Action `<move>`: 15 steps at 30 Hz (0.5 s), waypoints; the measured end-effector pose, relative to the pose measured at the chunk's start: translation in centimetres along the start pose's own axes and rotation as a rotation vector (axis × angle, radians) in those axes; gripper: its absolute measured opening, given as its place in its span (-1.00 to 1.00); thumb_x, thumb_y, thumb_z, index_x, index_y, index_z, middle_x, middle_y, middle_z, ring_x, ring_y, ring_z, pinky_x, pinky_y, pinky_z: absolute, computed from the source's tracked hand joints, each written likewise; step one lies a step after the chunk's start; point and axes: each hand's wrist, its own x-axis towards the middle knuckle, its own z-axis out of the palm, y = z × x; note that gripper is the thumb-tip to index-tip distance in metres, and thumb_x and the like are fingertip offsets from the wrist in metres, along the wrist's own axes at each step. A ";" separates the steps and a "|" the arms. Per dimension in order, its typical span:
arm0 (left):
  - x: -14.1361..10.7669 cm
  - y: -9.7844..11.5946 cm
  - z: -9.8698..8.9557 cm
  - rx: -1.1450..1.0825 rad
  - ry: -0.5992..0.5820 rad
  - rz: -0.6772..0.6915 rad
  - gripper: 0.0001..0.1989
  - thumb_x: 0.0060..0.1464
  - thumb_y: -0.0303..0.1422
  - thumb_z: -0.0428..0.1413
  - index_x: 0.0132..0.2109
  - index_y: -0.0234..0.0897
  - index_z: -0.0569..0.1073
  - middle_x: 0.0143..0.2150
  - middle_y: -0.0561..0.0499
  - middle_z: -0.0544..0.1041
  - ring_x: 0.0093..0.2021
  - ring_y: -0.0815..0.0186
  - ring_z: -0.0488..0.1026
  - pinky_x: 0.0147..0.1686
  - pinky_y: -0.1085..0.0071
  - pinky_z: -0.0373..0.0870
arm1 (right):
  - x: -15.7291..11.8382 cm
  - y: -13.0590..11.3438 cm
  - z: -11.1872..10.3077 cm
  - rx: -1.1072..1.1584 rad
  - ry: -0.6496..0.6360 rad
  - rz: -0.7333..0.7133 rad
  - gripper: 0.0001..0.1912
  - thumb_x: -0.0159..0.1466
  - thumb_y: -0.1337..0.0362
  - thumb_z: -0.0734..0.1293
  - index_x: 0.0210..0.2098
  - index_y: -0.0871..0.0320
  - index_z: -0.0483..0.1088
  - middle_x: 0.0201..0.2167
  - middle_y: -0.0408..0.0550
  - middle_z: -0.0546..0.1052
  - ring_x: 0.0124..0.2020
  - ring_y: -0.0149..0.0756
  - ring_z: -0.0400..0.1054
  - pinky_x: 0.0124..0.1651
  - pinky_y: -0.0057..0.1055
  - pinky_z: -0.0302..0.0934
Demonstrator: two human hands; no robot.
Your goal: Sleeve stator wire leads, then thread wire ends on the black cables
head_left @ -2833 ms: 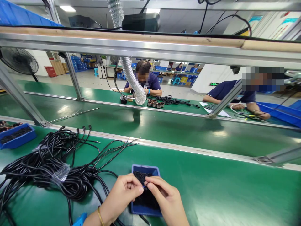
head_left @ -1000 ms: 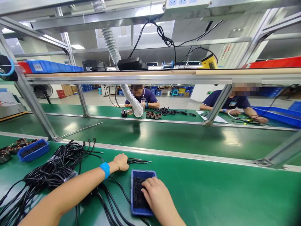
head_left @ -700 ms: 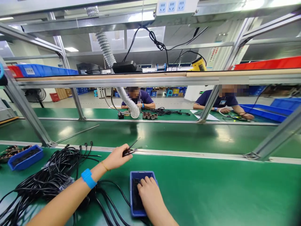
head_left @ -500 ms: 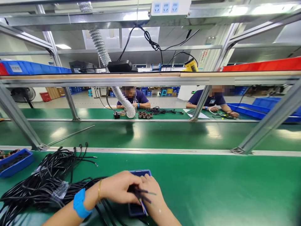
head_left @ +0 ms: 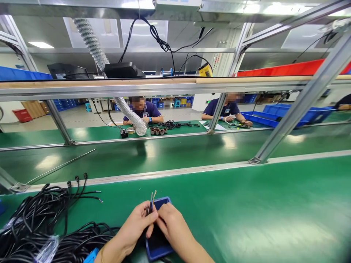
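Note:
My left hand [head_left: 138, 223] pinches a few thin cable ends [head_left: 151, 201], whose bare wires point upward. Close against it, my right hand [head_left: 171, 219] is closed over the far right part of a small blue tray [head_left: 149, 252]; what its fingers grip is hidden. The tray rests on the green work surface under both hands. Bundles of black cable [head_left: 87, 237] lie to the left of my left hand, partly wrapped in clear plastic.
A metal frame [head_left: 276, 128] rises on the right. Behind the bench rail, two people [head_left: 149, 111] sit at another green table. A flexible silver duct [head_left: 131, 117] hangs there. A thin rod [head_left: 61, 166] lies at the left.
The view has shifted right. My left hand has turned, and the cable ends now point up instead of down to the right. My hands have moved slightly apart, uncovering more of the tray.

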 end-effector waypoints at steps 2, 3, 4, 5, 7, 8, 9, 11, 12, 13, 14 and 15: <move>0.0 -0.1 -0.1 -0.070 0.019 -0.001 -0.53 0.04 0.03 0.27 -0.24 -0.33 0.42 -0.53 0.21 0.30 -0.67 0.58 0.04 -0.58 0.53 -0.04 | -0.1 0.1 -0.8 0.218 0.026 0.033 -0.81 0.35 0.47 0.31 -0.33 0.11 0.50 -0.36 -0.15 0.54 -0.28 -0.31 0.40 -0.21 -0.45 0.27; 0.1 -0.2 -0.2 -0.116 0.029 -0.006 -0.52 0.04 0.03 0.27 -0.22 -0.33 0.44 -0.49 0.19 0.33 -0.66 0.58 0.07 -0.59 0.53 -0.01 | -0.1 0.2 -1.0 0.298 0.047 0.037 -0.80 0.35 0.49 0.29 -0.31 0.11 0.50 -0.34 -0.14 0.53 -0.27 -0.31 0.40 -0.19 -0.44 0.27; 0.1 -0.3 -0.3 -0.158 0.039 -0.013 -0.53 0.03 0.02 0.28 -0.20 -0.34 0.45 -0.46 0.16 0.36 -0.63 0.56 0.14 -0.57 0.54 0.06 | -0.2 0.3 -1.2 0.338 0.068 0.030 -0.79 0.36 0.49 0.28 -0.28 0.11 0.50 -0.34 -0.13 0.52 -0.26 -0.29 0.39 -0.18 -0.42 0.27; 0.0 -0.4 -0.3 -0.192 0.052 -0.020 -0.54 0.01 -0.01 0.30 -0.21 -0.34 0.46 -0.44 0.13 0.39 -0.59 0.54 0.22 -0.54 0.54 0.14 | -0.3 0.4 -1.2 0.348 0.088 0.015 -0.78 0.37 0.49 0.26 -0.27 0.11 0.50 -0.34 -0.11 0.51 -0.26 -0.27 0.38 -0.18 -0.40 0.27; 0.0 -0.6 -0.3 -0.222 0.085 -0.036 -0.55 -0.08 -0.09 0.38 -0.25 -0.34 0.45 -0.44 0.11 0.42 -0.52 0.49 0.33 -0.47 0.54 0.25 | -0.4 0.6 -1.1 0.321 0.127 -0.019 -0.78 0.37 0.47 0.25 -0.23 0.11 0.51 -0.34 -0.07 0.49 -0.27 -0.23 0.36 -0.21 -0.36 0.25; 0.0 -0.7 -0.3 -0.223 0.103 -0.051 -0.55 -0.13 -0.12 0.42 -0.28 -0.33 0.44 -0.45 0.10 0.43 -0.51 0.46 0.36 -0.46 0.53 0.28 | -0.5 0.7 -1.0 0.308 0.142 -0.037 -0.78 0.38 0.46 0.24 -0.22 0.11 0.51 -0.35 -0.06 0.49 -0.28 -0.22 0.35 -0.22 -0.35 0.25; 0.0 -0.8 -0.2 -0.216 0.116 -0.066 -0.54 -0.18 -0.14 0.45 -0.31 -0.32 0.42 -0.46 0.10 0.43 -0.51 0.45 0.38 -0.47 0.53 0.28 | -0.5 0.7 -0.9 0.308 0.153 -0.050 -0.79 0.38 0.45 0.25 -0.22 0.10 0.51 -0.36 -0.06 0.48 -0.29 -0.22 0.34 -0.24 -0.34 0.24; 0.0 -1.0 0.0 -0.182 0.125 -0.079 -0.51 -0.25 -0.15 0.47 -0.36 -0.31 0.39 -0.50 0.11 0.43 -0.56 0.45 0.37 -0.53 0.53 0.26 | -0.6 0.6 -1.0 0.358 0.167 -0.059 -0.80 0.38 0.44 0.25 -0.24 0.09 0.50 -0.38 -0.07 0.49 -0.32 -0.24 0.34 -0.26 -0.36 0.24; 0.0 -1.0 0.0 -0.161 0.127 -0.076 -0.51 -0.26 -0.13 0.47 -0.36 -0.31 0.39 -0.52 0.12 0.42 -0.58 0.45 0.36 -0.55 0.53 0.26 | -0.6 0.5 -1.1 0.400 0.174 -0.055 -0.80 0.38 0.44 0.25 -0.25 0.09 0.50 -0.39 -0.09 0.50 -0.32 -0.25 0.35 -0.26 -0.37 0.25; 0.0 -1.1 0.1 -0.140 0.130 -0.069 -0.50 -0.25 -0.11 0.46 -0.35 -0.31 0.40 -0.54 0.13 0.41 -0.60 0.45 0.34 -0.55 0.53 0.26 | -0.5 0.4 -1.3 0.441 0.186 -0.046 -0.80 0.38 0.43 0.25 -0.25 0.08 0.49 -0.39 -0.10 0.50 -0.32 -0.26 0.36 -0.26 -0.38 0.26; 0.0 -1.1 0.2 -0.120 0.136 -0.062 -0.50 -0.23 -0.08 0.44 -0.33 -0.32 0.42 -0.57 0.14 0.40 -0.62 0.46 0.31 -0.57 0.52 0.26 | -0.5 0.3 -1.6 0.474 0.207 -0.033 -0.80 0.39 0.42 0.25 -0.25 0.08 0.48 -0.38 -0.11 0.51 -0.32 -0.27 0.36 -0.25 -0.39 0.27; 0.0 -1.2 0.2 -0.099 0.143 -0.055 -0.50 -0.20 -0.04 0.42 -0.30 -0.33 0.44 -0.60 0.16 0.38 -0.64 0.47 0.29 -0.58 0.53 0.25 | -0.5 0.2 -1.9 0.496 0.238 -0.019 -0.80 0.39 0.42 0.24 -0.24 0.07 0.48 -0.37 -0.11 0.51 -0.31 -0.28 0.37 -0.24 -0.39 0.27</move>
